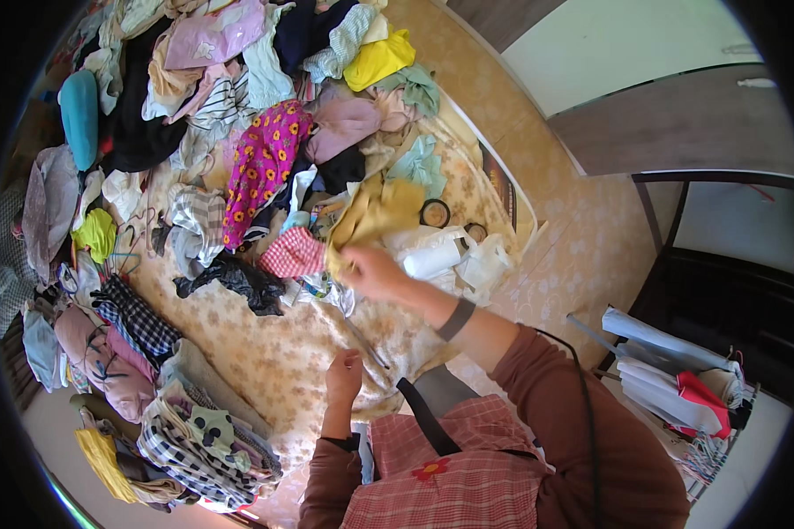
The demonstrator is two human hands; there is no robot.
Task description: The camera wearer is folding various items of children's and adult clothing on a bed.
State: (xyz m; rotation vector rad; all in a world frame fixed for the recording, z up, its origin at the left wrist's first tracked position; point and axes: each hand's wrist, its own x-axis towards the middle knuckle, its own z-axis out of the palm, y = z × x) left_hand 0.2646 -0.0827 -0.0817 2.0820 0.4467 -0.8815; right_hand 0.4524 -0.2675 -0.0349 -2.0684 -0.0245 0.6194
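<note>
Clutching crumpled mustard cloth (pixel 378 210), blurred: right fingers (pixel 348 264) | left fingers (pixel 349 359): curled, contents unclear | wrinkled floral sheet (pixel 256 344)

I see the right hand (pixel 372 273) gripping a blurred yellow cloth (pixel 379 210); the left hand (pixel 344 376) curls above the flowered sheet (pixel 238 339); heaped clothes (pixel 265 163) lie beyond.

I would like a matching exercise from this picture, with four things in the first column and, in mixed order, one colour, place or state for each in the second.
Things:
1. right hand
2. flowered cloth
3. dark band
4. apron

Descriptions:
A. checked, with a red flower on it
B. around the right forearm
C. gripping a mustard-yellow cloth
D. magenta

Pairs: 1-C; 2-D; 3-B; 4-A
</note>
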